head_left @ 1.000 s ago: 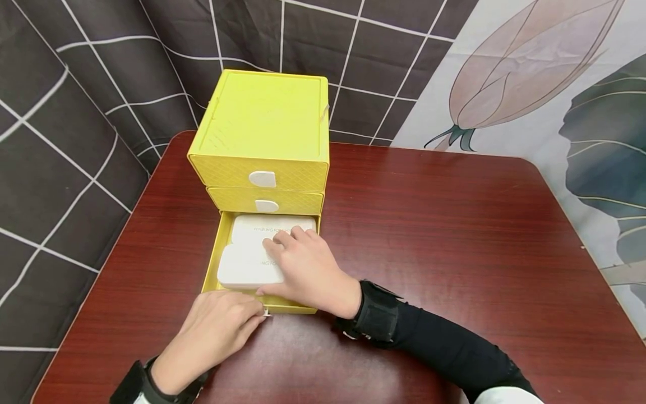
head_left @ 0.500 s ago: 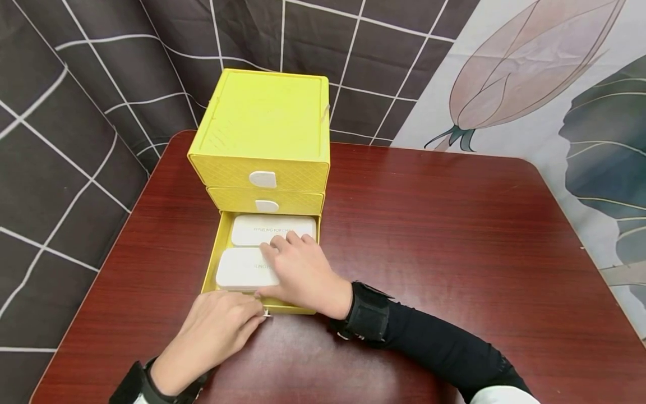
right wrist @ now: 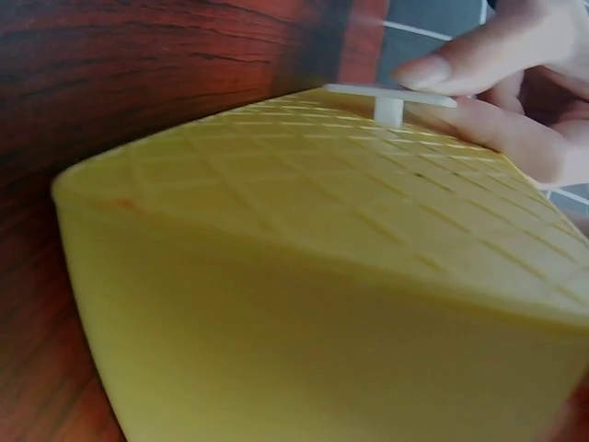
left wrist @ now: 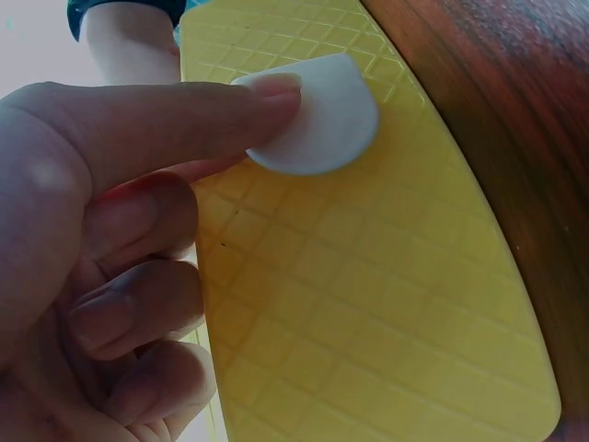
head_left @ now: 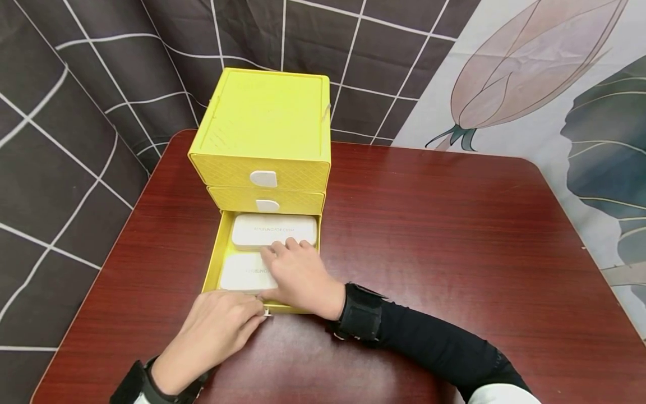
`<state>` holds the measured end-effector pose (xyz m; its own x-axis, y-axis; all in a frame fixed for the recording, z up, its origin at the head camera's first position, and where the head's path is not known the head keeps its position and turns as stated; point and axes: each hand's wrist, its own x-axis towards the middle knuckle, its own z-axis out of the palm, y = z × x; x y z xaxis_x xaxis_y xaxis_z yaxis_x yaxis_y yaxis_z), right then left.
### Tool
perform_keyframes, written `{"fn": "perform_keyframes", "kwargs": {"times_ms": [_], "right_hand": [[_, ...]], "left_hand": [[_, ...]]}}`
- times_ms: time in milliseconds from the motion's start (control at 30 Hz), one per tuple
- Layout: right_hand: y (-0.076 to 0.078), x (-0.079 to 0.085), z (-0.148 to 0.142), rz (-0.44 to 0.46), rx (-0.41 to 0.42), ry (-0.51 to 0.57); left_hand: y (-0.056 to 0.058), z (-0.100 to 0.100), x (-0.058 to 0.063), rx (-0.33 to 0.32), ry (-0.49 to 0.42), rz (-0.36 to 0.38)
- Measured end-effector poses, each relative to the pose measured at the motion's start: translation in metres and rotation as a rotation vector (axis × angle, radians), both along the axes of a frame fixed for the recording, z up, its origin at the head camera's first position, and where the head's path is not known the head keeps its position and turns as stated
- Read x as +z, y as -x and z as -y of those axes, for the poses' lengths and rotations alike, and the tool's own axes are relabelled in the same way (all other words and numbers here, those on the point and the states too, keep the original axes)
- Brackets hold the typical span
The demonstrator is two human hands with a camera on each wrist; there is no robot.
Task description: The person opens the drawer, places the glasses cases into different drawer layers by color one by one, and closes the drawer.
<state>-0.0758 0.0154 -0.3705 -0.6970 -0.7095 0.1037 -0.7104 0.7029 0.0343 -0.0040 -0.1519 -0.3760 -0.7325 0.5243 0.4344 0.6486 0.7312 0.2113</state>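
The bottom drawer point(head_left: 214, 255) of a yellow drawer unit point(head_left: 275, 118) is pulled out. In it lie two white rounded boxes with faint lettering: a rear box point(head_left: 252, 232) and a front box point(head_left: 244, 273). My right hand point(head_left: 300, 276) grips the front box from above, fingers over its far side and thumb toward the drawer front. In the left wrist view my left thumb presses the drawer's white knob point(left wrist: 331, 120), and the other fingers curl by the panel's upper edge. In the head view my left hand point(head_left: 217, 320) stays at the drawer front.
The unit's two upper drawers are closed, each with a white knob point(head_left: 263, 179). All stands on a reddish-brown table point(head_left: 444, 235). A dark checked curtain point(head_left: 383, 62) hangs behind and to the left; a flower-patterned cloth point(head_left: 525, 95) hangs at the back right.
The front box has come down and toward the drawer front with my right hand, so a gap now shows between the two boxes. My left hand keeps its place.
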Motion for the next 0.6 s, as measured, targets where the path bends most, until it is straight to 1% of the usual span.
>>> {"fn": "perform_keyframes", "kwargs": {"times_ms": [267,600], "right_hand": [[-0.0011,-0.0037,0.0009,-0.004,-0.001,-0.01],[-0.0019,-0.0032,0.0017,0.049,-0.008,-0.064]], "left_hand": [[0.0003,0.0,0.0001,-0.008,-0.006,-0.012],[0.0001,0.0004,0.0001,-0.004,0.009,0.003]]}}
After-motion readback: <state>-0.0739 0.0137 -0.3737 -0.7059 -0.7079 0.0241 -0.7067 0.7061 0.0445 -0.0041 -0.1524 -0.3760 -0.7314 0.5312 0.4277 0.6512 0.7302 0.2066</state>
